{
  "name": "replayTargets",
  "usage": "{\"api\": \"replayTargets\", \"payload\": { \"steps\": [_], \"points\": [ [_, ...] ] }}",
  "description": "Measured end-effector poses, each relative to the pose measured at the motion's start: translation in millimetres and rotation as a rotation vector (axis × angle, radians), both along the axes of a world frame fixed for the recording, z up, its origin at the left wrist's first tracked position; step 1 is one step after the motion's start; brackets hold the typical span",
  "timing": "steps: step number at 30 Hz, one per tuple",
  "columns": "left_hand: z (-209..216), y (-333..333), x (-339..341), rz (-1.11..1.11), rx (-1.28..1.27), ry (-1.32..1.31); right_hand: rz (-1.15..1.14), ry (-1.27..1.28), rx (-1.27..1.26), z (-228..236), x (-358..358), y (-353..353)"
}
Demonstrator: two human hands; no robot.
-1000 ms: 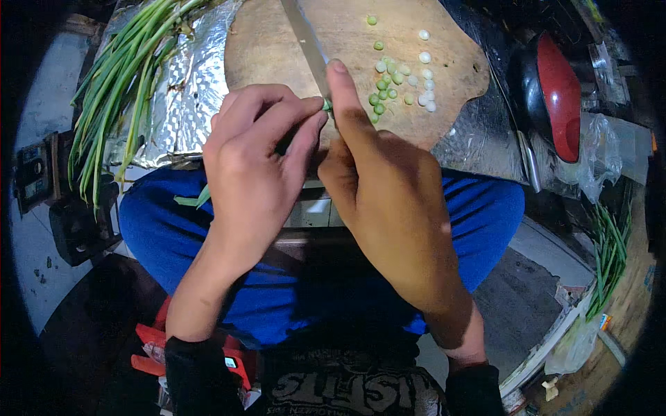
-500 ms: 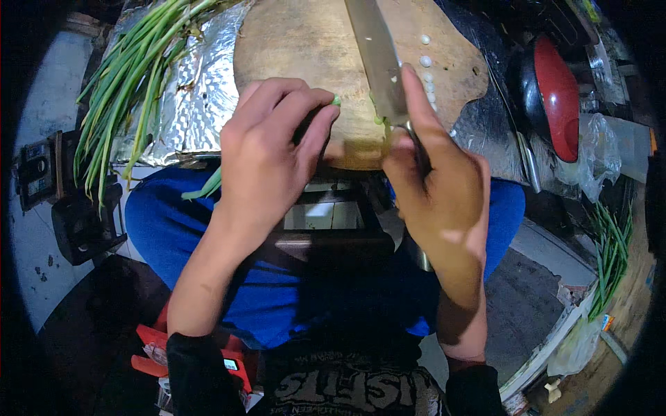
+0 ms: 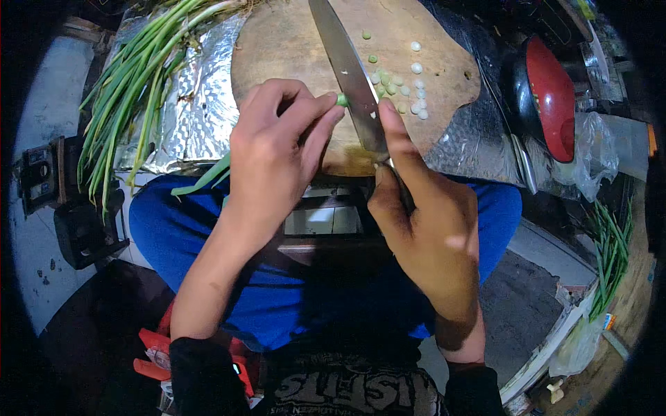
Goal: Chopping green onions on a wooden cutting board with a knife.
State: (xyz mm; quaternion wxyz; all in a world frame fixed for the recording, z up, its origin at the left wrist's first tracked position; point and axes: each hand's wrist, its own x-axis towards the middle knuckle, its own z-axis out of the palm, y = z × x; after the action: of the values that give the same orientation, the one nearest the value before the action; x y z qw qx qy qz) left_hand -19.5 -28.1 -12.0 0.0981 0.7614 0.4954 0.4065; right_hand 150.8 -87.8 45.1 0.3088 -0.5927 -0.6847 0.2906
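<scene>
My left hand pinches a spring onion over the wooden chopping board. The onion's cut end pokes out past my fingertips, and its green leaves trail out on the other side of my wrist. In my right hand is a kitchen knife, gripped at the handle with my index finger along the blade. The blade stands close beside the onion's cut end; a few small bits cling to it. Right of the blade, several pale green and white onion slices lie on the board.
A bunch of spring onions rests on silvery foil at the left. To the right are a red and black pan, a metal utensil and a clear plastic bag. More green stalks lie at the far right.
The knife and my right hand have shifted left, the blade now nearer the onion's end. Slices that the blade hid now show on the board. My left hand keeps its pinch.
</scene>
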Motion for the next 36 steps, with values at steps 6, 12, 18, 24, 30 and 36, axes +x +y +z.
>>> {"api": "replayTargets", "payload": {
  "steps": [6,12,18,24,30,36],
  "points": [
    [-1.0,0.1,0.1,-0.002,0.0,0.023,0.016,-0.035,-0.038,0.6,-0.3,0.2],
    [-5.2,1.3,3.0,-0.002,-0.004,-0.057,0.025,-0.079,0.018,-2.9,-5.0,-2.8],
    [-3.5,0.3,1.7,-0.017,-0.016,-0.048,0.049,-0.106,-0.038,-11.1,-7.3,5.0],
    [0.7,-1.6,0.0,0.0,-0.003,0.05,0.045,-0.13,-0.055,-14.3,-9.5,14.0],
    [-8.2,-0.6,1.1,0.036,0.026,-0.03,0.001,-0.098,-0.005,-13.1,-4.5,16.2],
    [-5.6,2.6,2.1,0.026,-0.008,-0.046,-0.027,-0.015,0.018,-6.1,-0.8,11.1]
  ]
}}
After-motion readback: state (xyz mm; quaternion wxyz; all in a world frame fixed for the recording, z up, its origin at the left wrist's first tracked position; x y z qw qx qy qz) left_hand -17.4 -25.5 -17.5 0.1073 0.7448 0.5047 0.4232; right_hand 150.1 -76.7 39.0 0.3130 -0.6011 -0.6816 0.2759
